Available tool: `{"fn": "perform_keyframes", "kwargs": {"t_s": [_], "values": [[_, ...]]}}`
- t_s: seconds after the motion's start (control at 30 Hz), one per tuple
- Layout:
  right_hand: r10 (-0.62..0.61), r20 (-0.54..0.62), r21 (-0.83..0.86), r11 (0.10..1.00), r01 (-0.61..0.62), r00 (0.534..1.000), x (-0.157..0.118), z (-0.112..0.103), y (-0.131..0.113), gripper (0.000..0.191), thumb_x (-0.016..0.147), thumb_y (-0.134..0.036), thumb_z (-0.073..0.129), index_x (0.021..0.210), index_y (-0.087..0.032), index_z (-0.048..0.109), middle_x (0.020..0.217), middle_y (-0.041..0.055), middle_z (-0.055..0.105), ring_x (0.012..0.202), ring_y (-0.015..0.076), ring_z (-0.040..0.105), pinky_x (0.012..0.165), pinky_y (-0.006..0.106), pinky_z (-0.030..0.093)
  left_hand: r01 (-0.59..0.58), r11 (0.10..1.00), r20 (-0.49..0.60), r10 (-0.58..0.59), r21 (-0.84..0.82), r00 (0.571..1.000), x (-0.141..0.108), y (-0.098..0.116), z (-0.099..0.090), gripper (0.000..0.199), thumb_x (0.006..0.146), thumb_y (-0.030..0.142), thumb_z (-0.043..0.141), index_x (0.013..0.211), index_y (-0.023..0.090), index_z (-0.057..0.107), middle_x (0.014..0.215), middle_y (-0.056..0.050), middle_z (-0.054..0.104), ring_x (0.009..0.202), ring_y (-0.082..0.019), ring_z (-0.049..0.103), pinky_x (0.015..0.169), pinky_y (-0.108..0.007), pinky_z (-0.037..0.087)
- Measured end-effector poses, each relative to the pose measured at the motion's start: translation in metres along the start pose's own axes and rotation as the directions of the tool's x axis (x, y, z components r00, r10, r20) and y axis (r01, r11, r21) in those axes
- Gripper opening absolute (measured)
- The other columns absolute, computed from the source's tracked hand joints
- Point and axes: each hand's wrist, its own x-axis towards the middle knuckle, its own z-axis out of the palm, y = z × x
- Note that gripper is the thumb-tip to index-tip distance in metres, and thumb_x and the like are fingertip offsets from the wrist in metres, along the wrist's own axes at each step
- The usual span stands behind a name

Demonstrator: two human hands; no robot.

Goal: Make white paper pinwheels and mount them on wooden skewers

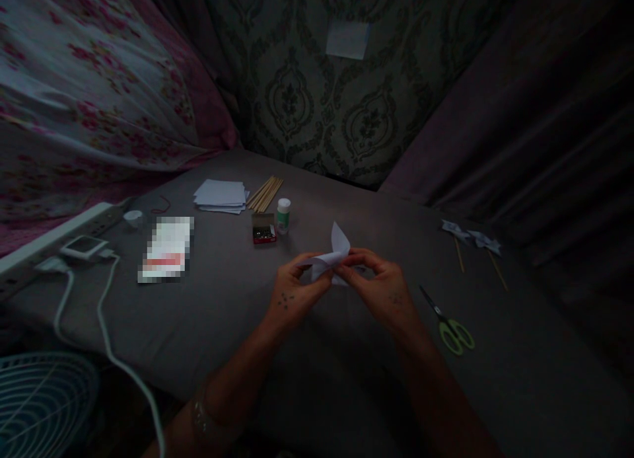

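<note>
A white paper pinwheel (pixel 327 263) with curled blades is held up between my two hands over the grey-covered table. My left hand (pixel 297 289) pinches its left side, fingers behind and thumb in front. On the other side my right hand (pixel 379 283) grips the paper near its middle with thumb and fingers. Green-handled scissors (pixel 450 329) lie to the right of my right hand. Beyond my hands stand a glue stick (pixel 283 217) with a white cap and a small open box of metal pins (pixel 264 233).
A stack of white paper (pixel 220 195) lies beside a bundle of wooden sticks (pixel 266 193). Two paper pinwheels on sticks (pixel 470 236) rest at the right. Left are a power strip (pixel 64 236), white cables (pixel 102 312) and a blurred packet (pixel 167 250). A blue fan (pixel 44 405) stands lower left.
</note>
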Motion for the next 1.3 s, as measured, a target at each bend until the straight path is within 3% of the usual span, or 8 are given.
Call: {"fn": "perform_keyframes", "kwargs": {"t_s": [0.17, 0.27, 0.37, 0.53, 0.63, 0.83, 1.07, 1.3], "values": [[0.068, -0.050, 0.034, 0.997, -0.066, 0.996, 0.001, 0.003, 0.002, 0.025, 0.062, -0.036, 0.076, 0.074, -0.020, 0.061, 0.079, 0.0026, 0.068, 0.079, 0.0192, 0.064, 0.076, 0.034, 0.049, -0.007, 0.999, 0.010, 0.008, -0.032, 1.000, 0.001, -0.001, 0.001, 0.021, 0.070, 0.022, 0.069, 0.090, 0.018, 0.073, 0.086, -0.004, 0.073, 0.080, -0.017, 0.065, 0.073, -0.027, 0.050], [0.134, -0.075, 0.127, 0.984, -0.124, 0.988, 0.001, 0.005, 0.004, 0.041, 0.058, -0.035, 0.080, 0.088, -0.020, 0.056, 0.083, 0.0036, 0.068, 0.083, 0.0200, 0.065, 0.074, 0.033, 0.050, 0.016, 0.998, 0.016, -0.015, -0.060, 1.000, 0.002, -0.001, 0.001, 0.023, 0.069, 0.022, 0.070, 0.092, 0.018, 0.074, 0.089, -0.005, 0.074, 0.083, -0.017, 0.065, 0.077, -0.028, 0.050], [0.138, -0.010, 0.174, 0.976, -0.134, 0.990, 0.003, 0.005, 0.005, 0.049, 0.061, -0.033, 0.078, 0.102, -0.019, 0.056, 0.088, 0.0054, 0.070, 0.085, 0.0203, 0.066, 0.075, 0.034, 0.051, 0.048, 0.995, 0.009, -0.047, -0.082, 0.999, 0.003, -0.004, 0.000, 0.023, 0.068, 0.023, 0.071, 0.090, 0.018, 0.075, 0.088, -0.005, 0.074, 0.083, -0.018, 0.066, 0.078, -0.029, 0.050], [0.098, 0.143, 0.143, 0.983, -0.119, 0.985, 0.006, 0.000, 0.007, 0.026, 0.067, -0.034, 0.073, 0.086, -0.018, 0.068, 0.088, 0.0064, 0.072, 0.083, 0.0200, 0.066, 0.078, 0.034, 0.049, 0.088, 0.989, 0.019, -0.086, -0.115, 0.996, 0.006, -0.011, -0.001, 0.023, 0.066, 0.026, 0.073, 0.088, 0.017, 0.075, 0.085, -0.005, 0.074, 0.079, -0.018, 0.065, 0.075, -0.029, 0.050], [0.139, 0.187, 0.176, 0.969, -0.173, 0.973, 0.008, -0.001, 0.010, 0.025, 0.066, -0.036, 0.073, 0.083, -0.018, 0.070, 0.086, 0.0059, 0.072, 0.081, 0.0200, 0.066, 0.077, 0.034, 0.049, 0.100, 0.987, 0.013, -0.100, -0.127, 0.995, 0.007, -0.013, -0.001, 0.021, 0.065, 0.027, 0.075, 0.084, 0.018, 0.075, 0.083, -0.004, 0.074, 0.077, -0.017, 0.064, 0.075, -0.028, 0.049], [0.181, 0.165, 0.258, 0.941, -0.219, 0.970, 0.012, 0.003, 0.023, 0.027, 0.060, -0.038, 0.077, 0.079, -0.019, 0.072, 0.083, 0.0047, 0.073, 0.081, 0.0203, 0.066, 0.077, 0.034, 0.049, 0.163, 0.977, 0.009, -0.163, -0.137, 0.987, 0.011, -0.013, -0.001, 0.022, 0.061, 0.028, 0.079, 0.081, 0.018, 0.076, 0.080, -0.003, 0.073, 0.073, -0.016, 0.063, 0.071, -0.026, 0.049], [0.253, 0.158, 0.276, 0.917, -0.288, 0.955, 0.016, 0.009, 0.046, 0.029, 0.058, -0.038, 0.077, 0.078, -0.017, 0.072, 0.083, 0.0061, 0.073, 0.077, 0.0198, 0.066, 0.074, 0.033, 0.048, 0.340, 0.921, 0.021, -0.342, -0.191, 0.939, 0.019, -0.023, 0.000, 0.032, 0.049, 0.028, 0.084, 0.077, 0.016, 0.076, 0.074, -0.006, 0.073, 0.068, -0.017, 0.064, 0.068, -0.028, 0.049], [0.281, 0.131, 0.298, 0.903, -0.308, 0.951, 0.016, 0.015, 0.063, 0.029, 0.055, -0.038, 0.077, 0.074, -0.017, 0.072, 0.077, 0.0047, 0.072, 0.072, 0.0177, 0.063, 0.071, 0.032, 0.047, 0.412, 0.899, 0.028, -0.413, -0.149, 0.910, 0.023, -0.032, 0.001, 0.028, 0.049, 0.028, 0.084, 0.072, 0.016, 0.075, 0.072, -0.006, 0.072, 0.065, -0.016, 0.062, 0.062, -0.026, 0.046]]}}
